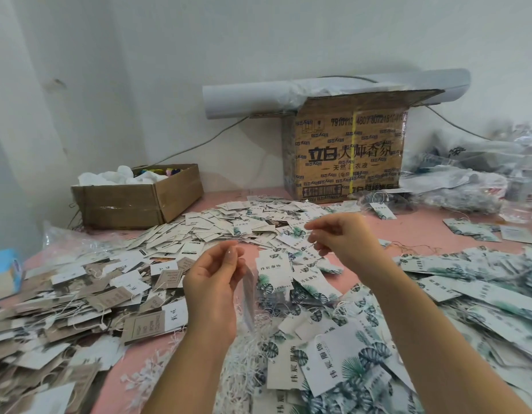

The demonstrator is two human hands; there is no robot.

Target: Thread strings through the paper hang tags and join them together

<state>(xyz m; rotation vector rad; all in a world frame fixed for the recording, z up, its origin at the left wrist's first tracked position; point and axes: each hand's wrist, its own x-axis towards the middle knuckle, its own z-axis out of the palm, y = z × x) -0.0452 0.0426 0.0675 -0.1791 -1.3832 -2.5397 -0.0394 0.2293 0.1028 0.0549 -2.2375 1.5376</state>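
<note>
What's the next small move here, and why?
Probably bring the right hand toward the left hand and feed a string through the hang tag. The left hand's grip pinches that blurred tag, which dangles below its fingertips. The right hand is raised apart from it with its fingertips pinched together; any string there is too fine to see.

Head-worn wide view, facing forward and down, close over table
</note>
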